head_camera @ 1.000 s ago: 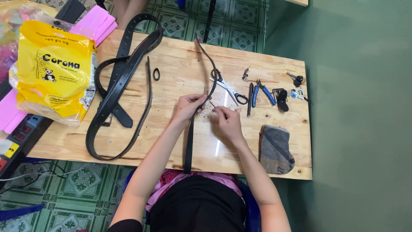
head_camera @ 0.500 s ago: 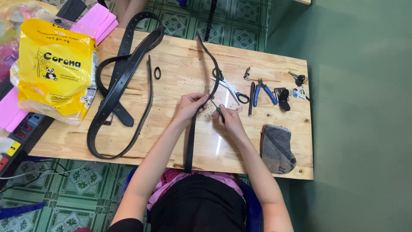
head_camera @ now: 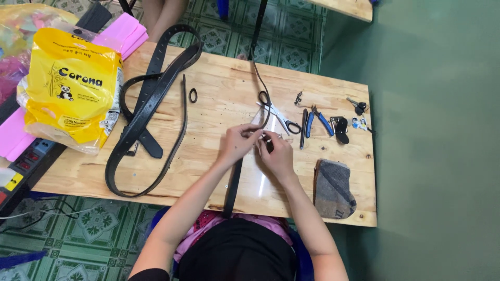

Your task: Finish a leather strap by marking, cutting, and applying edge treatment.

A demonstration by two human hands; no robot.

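Wooden table; hands pinching black strap

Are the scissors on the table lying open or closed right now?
Closed, as far as the view shows: the scissors lie flat on the wooden table, blades together in one line, just beyond the hands, untouched.

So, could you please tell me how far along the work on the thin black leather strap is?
Done: tools lie set out, the scissors and blue-handled pliers resting unused on the wooden table. In hand: the left hand and right hand meet on the thin black leather strap, working at something too small to identify. Left: the wide black belts and small black loop lie untouched.
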